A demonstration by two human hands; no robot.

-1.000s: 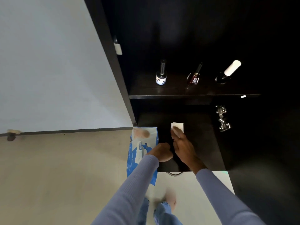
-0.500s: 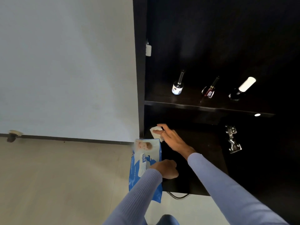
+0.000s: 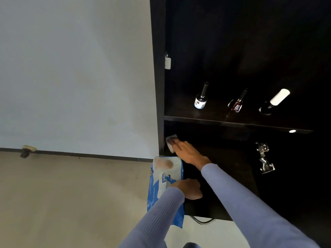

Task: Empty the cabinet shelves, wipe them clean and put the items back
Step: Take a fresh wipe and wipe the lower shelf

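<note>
My right hand (image 3: 188, 152) presses a white wipe (image 3: 170, 142) flat against the far left corner of the dark lower shelf (image 3: 229, 176). My left hand (image 3: 189, 189) rests on the front left part of that shelf, its fingers curled, beside a blue wipes pack (image 3: 163, 185) that hangs over the shelf's left edge. On the upper shelf (image 3: 215, 119) stand three small bottles: a dark one with a white label (image 3: 201, 99), a red one (image 3: 237, 102) and a dark one with a white cap (image 3: 275, 101).
The cabinet's dark left side panel (image 3: 157, 77) stands against a white wall (image 3: 71, 68). A metal hinge (image 3: 264, 158) sits at the lower shelf's right. A door stop (image 3: 26, 150) is at the skirting. A cable (image 3: 202, 220) curls below the shelf's front edge.
My right hand has slid the wipe leftward and back along the lower shelf into its far left corner. My left hand has stayed beside the wipes pack.
</note>
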